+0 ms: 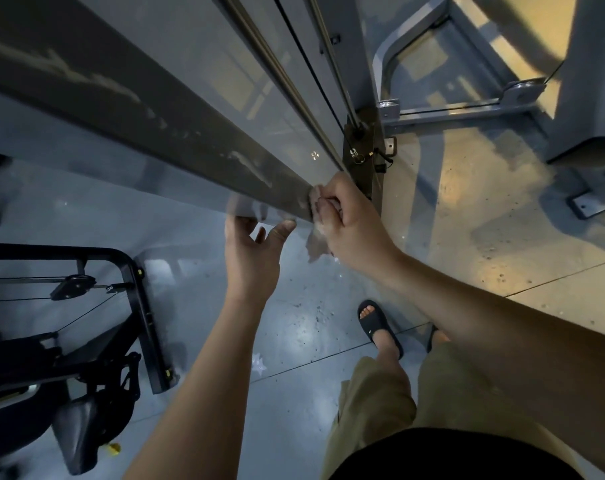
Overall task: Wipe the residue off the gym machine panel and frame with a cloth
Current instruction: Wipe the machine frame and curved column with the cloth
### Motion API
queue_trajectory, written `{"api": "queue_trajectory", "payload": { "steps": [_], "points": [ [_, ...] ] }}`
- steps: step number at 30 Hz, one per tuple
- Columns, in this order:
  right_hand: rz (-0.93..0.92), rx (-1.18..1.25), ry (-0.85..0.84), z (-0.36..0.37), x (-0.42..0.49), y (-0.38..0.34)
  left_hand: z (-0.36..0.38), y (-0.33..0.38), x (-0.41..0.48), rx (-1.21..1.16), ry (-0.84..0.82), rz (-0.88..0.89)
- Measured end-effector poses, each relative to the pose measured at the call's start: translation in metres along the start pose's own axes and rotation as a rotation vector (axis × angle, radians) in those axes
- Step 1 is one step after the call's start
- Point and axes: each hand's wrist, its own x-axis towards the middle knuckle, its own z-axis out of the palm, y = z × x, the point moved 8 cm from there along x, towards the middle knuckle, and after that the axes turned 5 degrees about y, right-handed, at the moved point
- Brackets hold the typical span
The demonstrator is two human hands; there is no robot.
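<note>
A glossy grey-blue floor [294,393], speckled with small crumbs, turns to beige on the right side of the gym room. Over it, the dark grey metal frame beam [155,109] of the machine runs with its long axis from the upper left down to the centre, and it carries whitish residue streaks [249,164]. Beside it lies the translucent grey panel [204,60] with the same direction; a small light mark [315,154] on it is too small to read. The right hand [353,220] grips a crumpled pale cloth [316,237] against the lower end of the beam. The left hand [252,258] is spread wide, and its thumb touches the lower edge of the beam.
</note>
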Motion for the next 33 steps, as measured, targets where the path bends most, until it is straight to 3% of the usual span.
{"api": "queue_trajectory", "payload": {
  "steps": [3,7,12,17,21,26,30,33],
  "points": [
    [0.076,0.04,0.018,0.001,-0.002,0.0,-0.001,0.001,0.0,-0.005,-0.017,0.001],
    [-0.171,0.022,0.048,-0.003,-0.004,-0.036,0.001,0.0,0.001,0.013,-0.009,0.01],
    [0.0,-0.011,0.013,-0.002,-0.001,-0.009,-0.001,0.0,0.001,0.024,-0.009,0.005],
    [-0.295,-0.02,0.043,-0.003,-0.005,-0.053,0.001,0.0,0.002,0.029,-0.03,0.01],
    [-0.112,-0.124,0.045,-0.002,-0.008,-0.017,-0.001,0.005,0.0,0.013,-0.042,-0.001],
    [-0.335,-0.06,0.045,-0.002,-0.008,-0.062,0.0,0.006,-0.001,0.065,-0.039,0.01],
    [-0.148,-0.148,0.021,-0.003,-0.007,-0.022,-0.001,0.009,-0.002,0.052,-0.054,0.001],
    [-0.204,-0.067,0.12,-0.003,-0.005,-0.055,0.0,0.005,0.0,0.09,-0.049,0.025]
  ]
}}
